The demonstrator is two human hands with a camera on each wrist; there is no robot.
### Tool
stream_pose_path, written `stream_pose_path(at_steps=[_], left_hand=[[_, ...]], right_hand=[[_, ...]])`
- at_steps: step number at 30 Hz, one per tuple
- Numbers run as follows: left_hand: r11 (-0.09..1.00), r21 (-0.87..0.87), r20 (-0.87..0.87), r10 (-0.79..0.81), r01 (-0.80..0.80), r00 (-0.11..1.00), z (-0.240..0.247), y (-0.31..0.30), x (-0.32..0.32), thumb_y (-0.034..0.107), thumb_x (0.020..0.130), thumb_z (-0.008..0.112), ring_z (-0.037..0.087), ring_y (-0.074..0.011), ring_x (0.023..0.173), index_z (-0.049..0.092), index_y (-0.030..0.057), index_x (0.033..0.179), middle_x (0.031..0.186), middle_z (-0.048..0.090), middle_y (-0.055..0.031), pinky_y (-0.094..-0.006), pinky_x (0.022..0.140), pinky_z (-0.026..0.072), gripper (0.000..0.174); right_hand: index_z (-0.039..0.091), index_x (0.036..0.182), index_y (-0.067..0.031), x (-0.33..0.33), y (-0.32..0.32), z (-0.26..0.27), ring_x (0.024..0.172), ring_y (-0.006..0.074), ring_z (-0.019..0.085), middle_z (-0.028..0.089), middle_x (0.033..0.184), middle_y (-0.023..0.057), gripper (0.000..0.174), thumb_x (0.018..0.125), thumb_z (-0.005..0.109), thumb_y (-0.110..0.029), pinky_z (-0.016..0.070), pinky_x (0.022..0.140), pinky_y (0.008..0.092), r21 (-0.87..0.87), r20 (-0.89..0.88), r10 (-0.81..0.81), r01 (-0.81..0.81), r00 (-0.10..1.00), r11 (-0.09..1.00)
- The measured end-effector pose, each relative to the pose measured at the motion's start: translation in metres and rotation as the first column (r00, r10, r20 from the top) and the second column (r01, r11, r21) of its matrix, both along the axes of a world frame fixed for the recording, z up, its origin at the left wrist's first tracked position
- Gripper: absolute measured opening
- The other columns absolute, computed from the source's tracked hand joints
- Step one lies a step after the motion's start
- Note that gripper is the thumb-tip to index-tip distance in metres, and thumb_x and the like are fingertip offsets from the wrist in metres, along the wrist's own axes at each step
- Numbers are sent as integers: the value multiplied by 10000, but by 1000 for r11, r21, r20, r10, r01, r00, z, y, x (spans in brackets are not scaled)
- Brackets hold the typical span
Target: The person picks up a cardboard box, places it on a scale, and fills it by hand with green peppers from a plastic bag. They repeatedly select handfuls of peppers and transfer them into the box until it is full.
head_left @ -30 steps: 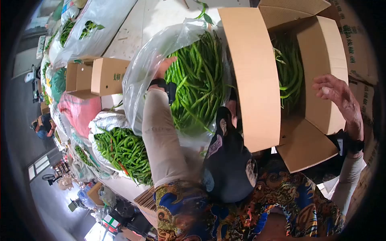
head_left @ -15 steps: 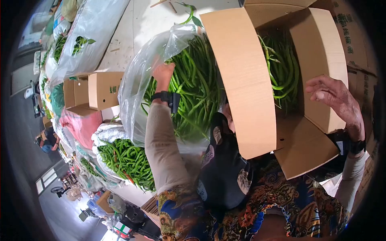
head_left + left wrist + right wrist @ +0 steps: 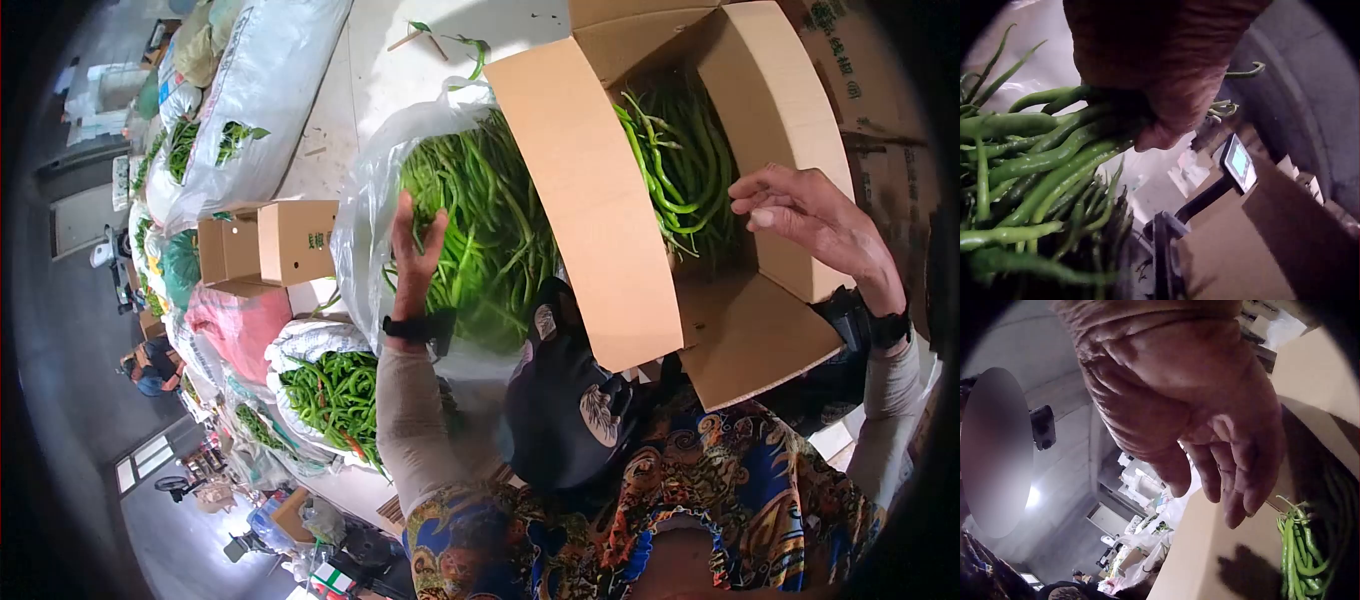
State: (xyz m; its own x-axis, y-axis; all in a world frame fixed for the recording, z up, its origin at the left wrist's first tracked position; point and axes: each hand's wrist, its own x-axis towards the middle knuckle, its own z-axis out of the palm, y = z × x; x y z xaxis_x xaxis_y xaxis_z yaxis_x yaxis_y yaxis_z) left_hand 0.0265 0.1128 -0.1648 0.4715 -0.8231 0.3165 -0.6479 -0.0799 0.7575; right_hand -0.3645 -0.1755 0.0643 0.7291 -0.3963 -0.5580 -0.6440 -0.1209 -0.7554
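At the near side of a clear plastic bag [image 3: 365, 200] full of long green chili peppers [image 3: 480, 215], my left hand [image 3: 415, 250] grips a small bunch. In the left wrist view, the bunch [image 3: 1063, 147] runs out from under the thumb, and some stem ends show past the far side of the hand. My right hand [image 3: 815, 215] hangs over the open cardboard box [image 3: 775, 110] with its fingers loosely bent and nothing in them. More green chili peppers [image 3: 680, 170] lie inside that box, below the right fingertips.
One wide box flap [image 3: 600, 200] stands between bag and box. A smaller cardboard box [image 3: 295, 240], a pink sack [image 3: 240, 325] and a white sack of shorter green peppers [image 3: 335, 395] are on the left. In the left wrist view a scale display [image 3: 1239, 162] shows on an arm.
My left hand has drawn back across the pepper pile toward my body, its fingers now round a bunch. The right hand stays over the box. The whole head view has shifted somewhat.
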Motion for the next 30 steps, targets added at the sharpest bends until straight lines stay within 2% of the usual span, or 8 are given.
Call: stream_pose_path(at_steps=[11,13,18,19,22,25,27,30], left_hand=[[950,-163,-80,256,-266,963,126,1,-35,42,830,670,531,-134,796,561,30,993,893,573,-31,-271,711,456,196],[988,-28,428,147,-149,892,147,13,-24,39,837,656,537,-140,791,557,17,988,883,574,-43,-271,703,457,181],[982,29,-134,190,-188,973,188,13,-47,84,850,641,526,-140,781,559,19,994,852,565,-27,-279,705,450,178],[970,148,8,196,-195,981,194,12,-47,92,829,664,536,-141,817,558,18,1027,888,577,-31,-299,743,452,236],[918,-36,-233,378,-396,896,195,5,-54,100,808,682,547,-162,836,563,19,1070,910,585,-32,-326,784,457,298],[766,315,178,532,-560,828,219,15,-35,105,801,692,566,-174,847,577,30,1086,942,598,-40,-318,806,463,317],[888,-112,-532,325,-446,782,215,6,-26,81,777,712,593,-177,844,603,17,1039,968,615,-66,-307,807,478,291],[866,-86,-630,335,-492,701,244,-3,-39,28,743,730,611,-168,804,620,-10,971,921,636,-92,-289,785,494,256]], right_hand=[[542,1145,40,-13,3,-2,912,178,596,629,970,139,443,912,570,-335,479,834,317,-104,144,98,-84,985,991],[545,1143,41,-12,6,2,913,180,595,627,966,137,441,912,566,-335,477,837,317,-62,147,93,-85,985,994],[551,1133,44,-18,6,5,920,186,592,620,971,137,437,911,564,-332,473,850,318,-108,176,155,-138,972,985],[552,1132,44,-19,9,8,921,187,593,619,980,142,437,910,564,-332,472,852,318,-94,184,134,-118,974,989],[554,1132,43,-24,8,11,918,188,592,617,988,144,432,910,566,-326,472,852,317,-129,197,102,-77,975,989],[555,1133,41,-29,8,3,905,181,591,616,984,137,419,909,568,-313,474,841,315,-138,228,134,-104,964,985],[556,1132,41,-32,4,5,896,176,592,616,980,130,412,909,568,-305,477,831,315,-132,258,125,-94,958,987],[560,1137,31,-35,4,14,876,151,588,617,972,109,403,904,580,-297,478,800,302,-67,281,113,-98,953,993]])
